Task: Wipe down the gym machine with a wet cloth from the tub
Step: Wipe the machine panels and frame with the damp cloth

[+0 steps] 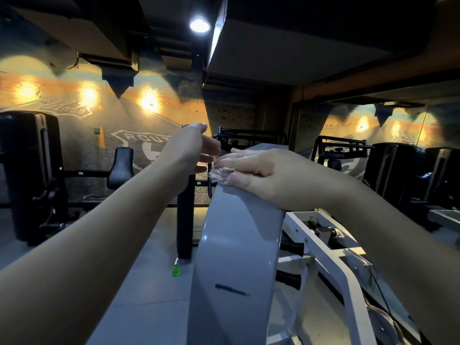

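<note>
Cloth (pixel 220 176), a small greyish wad, lies on the upper end of the gym machine's grey cover (pixel 236 232), pinned there by the right hand (pixel 258 168). That hand is laid flat over it, fingers straight and close together, thumb alongside. To me this looks like a way to spread pressure so the damp rag drags across the panel rather than rolling up. Only a crumpled corner pokes out past the fingertips, at the cover's left edge.

The left hand (pixel 191 150) hangs just beside that corner, off the side of the cover. Its fingers are loose and parted, holding nothing that I can see; whether a fingertip brushes the rag I cannot tell. My guess is it is there to tuck the loose corner in or to steady things as the wipe goes over the edge. The tub is nowhere in sight from here.

The cover is a smooth painted curve running down toward the person, with a dark streak (pixel 231 290) lower on it, likely a spot the rag has not yet reached. A white frame (pixel 323 245) with black grips sits to its right. On the grey floor (pixel 149 295) to the left stands a small green object (pixel 176 271). Around us are black padded machines (pixel 29 170), a warmly lit wall mural (pixel 139 143) of a road with a route shield, a mirror (pixel 373 125) on the right and a bright ceiling lamp (pixel 199 25) overhead.
</note>
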`<action>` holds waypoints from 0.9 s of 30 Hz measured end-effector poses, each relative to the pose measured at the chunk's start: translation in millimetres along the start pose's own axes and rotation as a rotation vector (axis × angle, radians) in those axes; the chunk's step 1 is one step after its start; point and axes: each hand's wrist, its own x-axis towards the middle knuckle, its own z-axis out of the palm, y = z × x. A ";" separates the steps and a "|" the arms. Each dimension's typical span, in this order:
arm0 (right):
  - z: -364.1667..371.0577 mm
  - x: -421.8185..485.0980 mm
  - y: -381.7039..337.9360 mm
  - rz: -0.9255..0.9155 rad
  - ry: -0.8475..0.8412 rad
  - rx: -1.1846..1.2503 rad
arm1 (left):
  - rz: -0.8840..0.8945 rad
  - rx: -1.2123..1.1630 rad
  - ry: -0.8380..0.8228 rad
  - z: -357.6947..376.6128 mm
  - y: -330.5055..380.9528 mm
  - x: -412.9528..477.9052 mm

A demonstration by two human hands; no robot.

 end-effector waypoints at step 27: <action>-26.7 -26.2 5.8 0.029 0.322 1.166 | 0.391 0.120 -0.237 -2.1 28.5 -67.6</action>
